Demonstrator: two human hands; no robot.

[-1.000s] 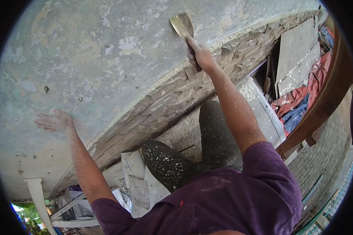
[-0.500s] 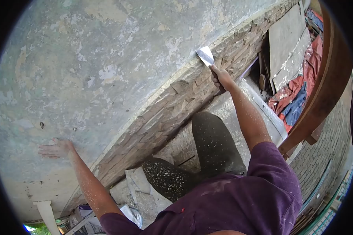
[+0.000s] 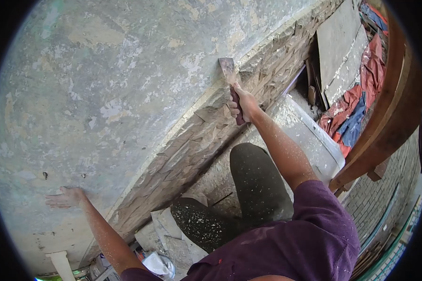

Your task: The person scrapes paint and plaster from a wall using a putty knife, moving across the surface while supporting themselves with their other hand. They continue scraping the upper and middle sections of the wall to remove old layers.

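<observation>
My right hand (image 3: pixel 242 104) is wrapped round the dark handle of a putty knife (image 3: pixel 227 69). Its broad metal blade points up and meets the wall close to the pale ledge above the stone cladding. The wall (image 3: pixel 126 84) is grey-green, with patches of flaked paint. Lower on the left, my left hand (image 3: pixel 66 197) lies flat against the same wall, fingers stretched out and holding nothing. Pale dust and flecks cover both forearms.
Rough stone cladding (image 3: pixel 192 124) runs diagonally below the wall. At the right lean flat boards (image 3: pixel 337 42), beside a red and blue tarp (image 3: pixel 349 110). A curved brown wooden beam (image 3: pixel 375 126) stands near my right side. Paint flecks dot my knees.
My right hand has moved left and slightly down in view with the putty knife, whose blade now stands more upright. The left hand stays flat on the wall; the whole view has shifted slightly.
</observation>
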